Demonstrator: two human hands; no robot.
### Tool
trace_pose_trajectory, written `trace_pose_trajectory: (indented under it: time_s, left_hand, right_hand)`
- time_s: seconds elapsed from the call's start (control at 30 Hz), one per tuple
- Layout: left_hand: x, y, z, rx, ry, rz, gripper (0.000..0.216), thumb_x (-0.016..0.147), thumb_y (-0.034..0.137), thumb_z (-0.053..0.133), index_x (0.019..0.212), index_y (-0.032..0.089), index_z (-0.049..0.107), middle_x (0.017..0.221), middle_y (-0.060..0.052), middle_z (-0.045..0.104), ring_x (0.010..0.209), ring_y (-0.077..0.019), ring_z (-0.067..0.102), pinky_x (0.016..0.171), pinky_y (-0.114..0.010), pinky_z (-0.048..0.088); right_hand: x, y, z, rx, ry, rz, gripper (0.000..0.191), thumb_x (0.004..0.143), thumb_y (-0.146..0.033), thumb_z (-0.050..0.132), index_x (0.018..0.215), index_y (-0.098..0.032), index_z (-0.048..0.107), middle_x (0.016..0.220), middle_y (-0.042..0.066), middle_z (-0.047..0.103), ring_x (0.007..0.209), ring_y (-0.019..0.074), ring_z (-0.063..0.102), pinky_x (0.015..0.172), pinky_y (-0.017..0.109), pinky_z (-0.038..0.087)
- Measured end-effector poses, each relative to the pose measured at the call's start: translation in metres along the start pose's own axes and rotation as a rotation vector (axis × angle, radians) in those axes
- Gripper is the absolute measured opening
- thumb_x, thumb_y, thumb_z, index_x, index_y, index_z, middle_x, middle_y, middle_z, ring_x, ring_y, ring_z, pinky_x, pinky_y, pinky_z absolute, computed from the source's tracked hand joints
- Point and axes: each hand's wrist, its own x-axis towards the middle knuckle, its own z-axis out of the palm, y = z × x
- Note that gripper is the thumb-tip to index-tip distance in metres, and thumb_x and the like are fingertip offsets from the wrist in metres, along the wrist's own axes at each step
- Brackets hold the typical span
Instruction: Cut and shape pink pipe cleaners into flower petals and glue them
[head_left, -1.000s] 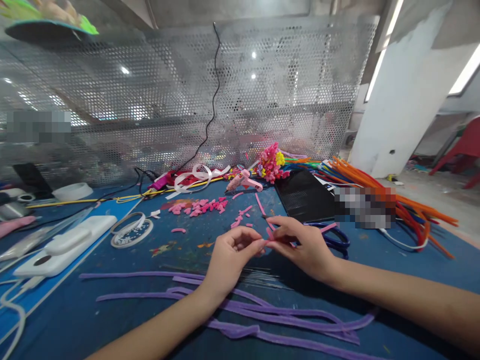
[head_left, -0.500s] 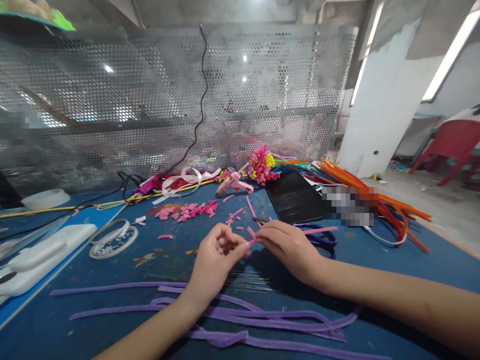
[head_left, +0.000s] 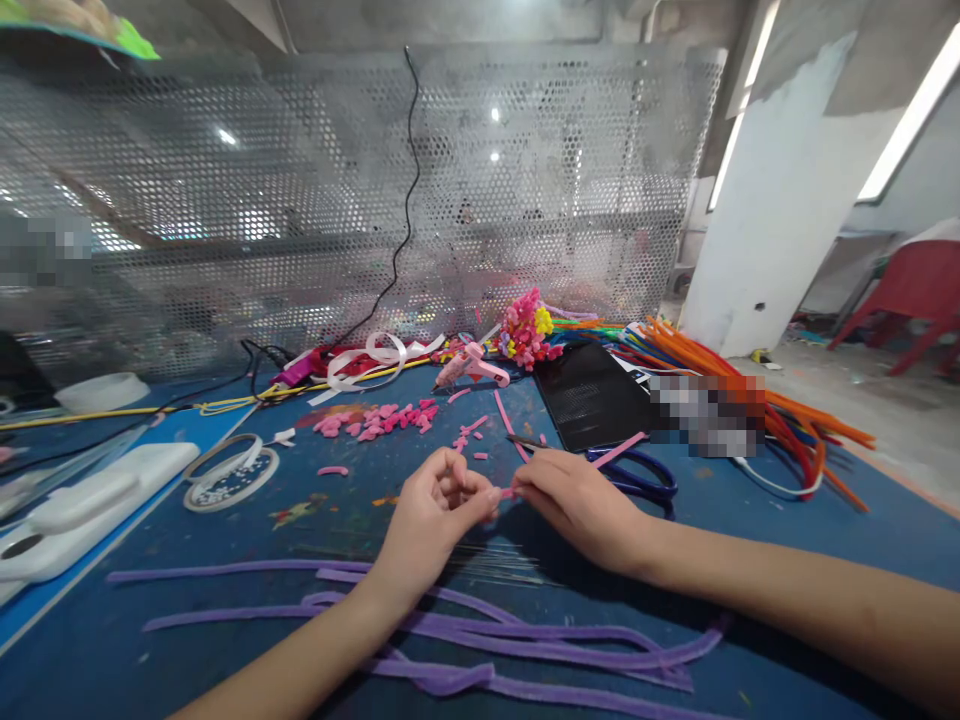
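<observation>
A pink pipe cleaner (head_left: 621,449) runs between my two hands, its long tail sticking out beyond the right one. My left hand (head_left: 442,508) pinches one end between thumb and fingers. Close beside it, my right hand (head_left: 581,505) grips the same strip with its fingertips. Only a short pink stretch shows in the gap; the rest is hidden by fingers. Scissors with dark blue handles (head_left: 670,490) lie partly behind my right hand. Below both hands, several long purple pipe cleaners (head_left: 525,632) stretch across the blue table, near a row of thin wires (head_left: 499,565).
Small pink pieces (head_left: 382,421) lie in a pile, with a pink glue gun (head_left: 471,368) and a pink-yellow bundle (head_left: 529,330) behind. Orange pipe cleaners (head_left: 720,370) spread at right. A white ribbon roll (head_left: 232,490) and a white device (head_left: 97,510) sit left.
The short pink end that stuck up between my fingers now lies in line between them. The tail at right has swung to a steeper upward angle. Both hands stay nearly in place.
</observation>
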Motion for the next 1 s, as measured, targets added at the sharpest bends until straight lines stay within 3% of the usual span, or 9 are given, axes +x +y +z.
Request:
trace_pose_trajectory:
  time_s: [0.07, 0.13, 0.2, 0.3, 0.5, 0.6, 0.87, 1.0]
  left_hand:
    - [0.002, 0.002, -0.002, 0.063, -0.016, 0.05, 0.034, 0.065, 0.022, 0.067, 0.064, 0.02, 0.033, 0.06, 0.004, 0.059, 0.056, -0.0094, 0.053, 0.057, -0.022, 0.042]
    - [0.003, 0.003, -0.003, 0.099, -0.029, 0.076, 0.033, 0.066, 0.021, 0.066, 0.063, 0.019, 0.033, 0.061, 0.004, 0.06, 0.057, -0.0093, 0.052, 0.058, -0.022, 0.041]
    - [0.004, 0.002, -0.004, 0.101, -0.042, 0.077, 0.033, 0.067, 0.02, 0.065, 0.064, 0.019, 0.032, 0.061, 0.004, 0.06, 0.057, -0.0088, 0.051, 0.058, -0.022, 0.04]
    - [0.003, -0.001, -0.004, 0.09, -0.064, 0.059, 0.034, 0.068, 0.02, 0.065, 0.065, 0.02, 0.031, 0.062, 0.005, 0.059, 0.057, -0.0082, 0.051, 0.058, -0.021, 0.04]
    - [-0.004, 0.0, 0.0, 0.085, -0.109, 0.038, 0.034, 0.069, 0.019, 0.066, 0.066, 0.019, 0.032, 0.063, 0.005, 0.058, 0.057, -0.0075, 0.051, 0.058, -0.021, 0.039]
    - [-0.005, 0.001, 0.001, 0.061, -0.108, 0.044, 0.034, 0.069, 0.02, 0.066, 0.067, 0.019, 0.032, 0.062, 0.006, 0.058, 0.057, -0.0074, 0.051, 0.058, -0.02, 0.04]
    - [0.001, 0.001, -0.003, 0.023, -0.062, 0.077, 0.033, 0.068, 0.014, 0.065, 0.066, 0.019, 0.032, 0.062, 0.005, 0.062, 0.056, -0.007, 0.051, 0.058, -0.02, 0.04]
    - [0.001, 0.001, -0.003, 0.018, -0.061, 0.093, 0.033, 0.068, 0.013, 0.065, 0.066, 0.019, 0.033, 0.063, 0.004, 0.063, 0.056, -0.0074, 0.054, 0.059, -0.021, 0.041]
  right_hand:
    - [0.003, -0.003, -0.002, 0.166, -0.081, 0.11, 0.021, 0.09, -0.019, 0.038, 0.075, -0.016, 0.054, 0.069, 0.001, 0.058, 0.065, 0.0101, 0.053, 0.061, 0.02, 0.042]
    - [0.004, -0.004, -0.003, 0.243, -0.136, 0.118, 0.018, 0.088, -0.017, 0.04, 0.076, -0.016, 0.053, 0.07, 0.0, 0.057, 0.064, 0.0092, 0.052, 0.062, 0.019, 0.041]
    - [0.002, -0.002, -0.003, 0.213, -0.142, 0.046, 0.009, 0.083, -0.012, 0.045, 0.081, -0.016, 0.053, 0.072, 0.001, 0.057, 0.066, 0.0104, 0.051, 0.062, 0.02, 0.041]
    - [-0.003, 0.006, 0.001, 0.097, -0.105, -0.116, 0.015, 0.074, -0.006, 0.047, 0.086, -0.015, 0.053, 0.076, 0.003, 0.057, 0.07, 0.0123, 0.05, 0.062, 0.021, 0.041]
    - [-0.006, 0.011, -0.005, -0.064, -0.004, -0.377, 0.023, 0.089, -0.013, 0.034, 0.086, -0.013, 0.057, 0.076, 0.006, 0.061, 0.066, 0.0127, 0.052, 0.059, 0.023, 0.04]
    - [-0.007, 0.009, -0.009, -0.071, 0.044, -0.419, 0.024, 0.089, -0.012, 0.034, 0.09, -0.01, 0.057, 0.077, 0.008, 0.063, 0.064, 0.0135, 0.053, 0.056, 0.025, 0.04]
    - [-0.006, 0.01, 0.004, 0.365, 0.098, -0.171, 0.013, 0.081, -0.02, 0.055, 0.09, -0.013, 0.062, 0.078, 0.007, 0.066, 0.074, 0.012, 0.059, 0.07, 0.022, 0.045]
    - [-0.002, 0.003, 0.002, 0.581, -0.028, 0.237, 0.017, 0.071, -0.03, 0.066, 0.076, -0.014, 0.067, 0.066, 0.003, 0.065, 0.058, 0.0114, 0.055, 0.053, 0.022, 0.041]
